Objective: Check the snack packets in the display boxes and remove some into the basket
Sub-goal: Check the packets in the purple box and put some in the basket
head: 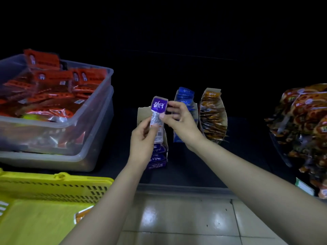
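Held upright above cardboard display box (141, 114) of purple packs: glossy purple packet (158, 107), flat, rounded top. Pinched low by left hand (142, 140), at top right edge by right hand (180, 121). Just right: blue box (177, 137), brown box (223, 110), narrow gaps. Lower left: yellow perforated plastic basket (53, 183), rim near left forearm. Open dark shelf (247, 138) btw. boxes and clear tub (99, 103).

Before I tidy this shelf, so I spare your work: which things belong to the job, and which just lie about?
Job: purple packet, pinched by left hand and right hand; purple box; blue box; brown box; basket.
Lying about: tub of red packets; bag pile at right.
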`<move>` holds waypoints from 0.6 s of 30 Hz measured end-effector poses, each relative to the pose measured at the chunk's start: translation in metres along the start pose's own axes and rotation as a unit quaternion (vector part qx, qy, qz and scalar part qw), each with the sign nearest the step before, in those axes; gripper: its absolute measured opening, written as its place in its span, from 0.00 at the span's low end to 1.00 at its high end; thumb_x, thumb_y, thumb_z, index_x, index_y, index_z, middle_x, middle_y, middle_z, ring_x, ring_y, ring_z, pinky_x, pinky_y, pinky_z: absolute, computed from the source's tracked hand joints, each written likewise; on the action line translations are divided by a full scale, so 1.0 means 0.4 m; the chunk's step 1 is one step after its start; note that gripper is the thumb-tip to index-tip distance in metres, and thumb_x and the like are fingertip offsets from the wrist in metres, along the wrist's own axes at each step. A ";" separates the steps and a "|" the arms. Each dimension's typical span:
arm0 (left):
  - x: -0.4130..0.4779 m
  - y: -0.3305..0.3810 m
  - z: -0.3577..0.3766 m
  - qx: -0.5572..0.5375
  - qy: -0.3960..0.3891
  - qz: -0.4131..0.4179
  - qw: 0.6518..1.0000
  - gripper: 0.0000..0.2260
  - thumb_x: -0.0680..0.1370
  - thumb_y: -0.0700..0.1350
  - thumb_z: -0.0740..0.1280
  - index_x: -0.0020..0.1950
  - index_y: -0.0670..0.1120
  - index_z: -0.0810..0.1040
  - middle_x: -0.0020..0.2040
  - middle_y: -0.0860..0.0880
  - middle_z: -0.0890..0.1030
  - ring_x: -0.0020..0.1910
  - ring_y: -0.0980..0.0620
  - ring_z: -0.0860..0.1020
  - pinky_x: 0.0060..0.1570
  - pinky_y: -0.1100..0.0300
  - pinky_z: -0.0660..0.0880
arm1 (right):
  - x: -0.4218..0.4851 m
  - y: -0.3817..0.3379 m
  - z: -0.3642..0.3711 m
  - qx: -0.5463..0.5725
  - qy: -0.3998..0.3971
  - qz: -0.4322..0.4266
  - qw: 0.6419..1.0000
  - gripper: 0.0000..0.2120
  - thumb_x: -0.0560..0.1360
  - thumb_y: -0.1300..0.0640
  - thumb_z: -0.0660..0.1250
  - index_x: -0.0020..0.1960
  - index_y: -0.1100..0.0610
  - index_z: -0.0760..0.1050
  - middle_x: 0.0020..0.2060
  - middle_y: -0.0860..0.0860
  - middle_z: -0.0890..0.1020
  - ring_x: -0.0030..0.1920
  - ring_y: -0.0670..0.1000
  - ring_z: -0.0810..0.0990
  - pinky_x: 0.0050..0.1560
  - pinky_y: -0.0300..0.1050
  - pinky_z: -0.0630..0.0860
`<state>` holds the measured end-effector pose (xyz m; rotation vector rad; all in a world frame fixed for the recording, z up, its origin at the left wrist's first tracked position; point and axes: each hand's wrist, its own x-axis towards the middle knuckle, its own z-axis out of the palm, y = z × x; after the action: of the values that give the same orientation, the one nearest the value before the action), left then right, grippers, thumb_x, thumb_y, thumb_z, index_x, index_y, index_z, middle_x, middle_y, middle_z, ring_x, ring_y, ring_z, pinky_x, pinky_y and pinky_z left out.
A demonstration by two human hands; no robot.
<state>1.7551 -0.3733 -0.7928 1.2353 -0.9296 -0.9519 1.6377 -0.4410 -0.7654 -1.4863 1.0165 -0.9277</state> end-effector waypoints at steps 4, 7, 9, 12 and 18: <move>0.023 0.008 -0.031 -0.045 -0.020 -0.058 0.997 0.09 0.82 0.40 0.62 0.59 0.44 0.81 0.51 0.41 0.84 0.49 0.44 0.83 0.49 0.52 0.80 | 0.044 -0.011 0.014 0.005 -0.014 0.042 0.999 0.14 0.75 0.62 0.71 0.58 0.55 0.72 0.44 0.54 0.82 0.46 0.53 0.83 0.44 0.41 0.78; 0.034 -0.006 -0.046 -0.030 -0.025 -0.069 0.997 0.10 0.82 0.41 0.62 0.58 0.42 0.81 0.51 0.42 0.85 0.50 0.44 0.83 0.52 0.50 0.79 | 0.056 -0.012 0.018 -0.003 -0.004 0.036 0.999 0.09 0.75 0.63 0.71 0.52 0.54 0.74 0.40 0.54 0.82 0.45 0.54 0.82 0.47 0.44 0.80; 0.034 -0.013 -0.050 -0.019 -0.017 -0.057 0.998 0.09 0.83 0.41 0.62 0.58 0.43 0.81 0.49 0.43 0.85 0.49 0.45 0.84 0.51 0.49 0.79 | 0.058 -0.007 0.025 0.006 0.013 0.046 0.999 0.15 0.75 0.62 0.71 0.57 0.55 0.70 0.46 0.56 0.81 0.47 0.53 0.82 0.47 0.44 0.80; 0.034 -0.025 -0.057 0.104 0.002 0.021 0.994 0.11 0.83 0.45 0.62 0.62 0.48 0.80 0.51 0.49 0.85 0.50 0.52 0.83 0.52 0.54 0.79 | 0.045 -0.009 0.042 0.055 0.038 0.071 0.995 0.19 0.75 0.59 0.72 0.61 0.59 0.68 0.53 0.56 0.78 0.52 0.50 0.81 0.52 0.49 0.82; 0.024 -0.025 -0.048 0.288 -0.004 0.142 0.947 0.19 0.78 0.41 0.69 0.69 0.48 0.76 0.52 0.55 0.78 0.48 0.58 0.76 0.48 0.74 0.69 | 0.036 -0.003 0.066 0.095 0.030 0.081 0.992 0.15 0.75 0.64 0.71 0.59 0.63 0.70 0.49 0.55 0.80 0.43 0.46 0.82 0.42 0.40 0.80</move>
<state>1.7755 -0.3769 -0.8042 1.5236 -1.4115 -0.4631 1.6676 -0.4459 -0.7672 -1.2059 1.0448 -0.9291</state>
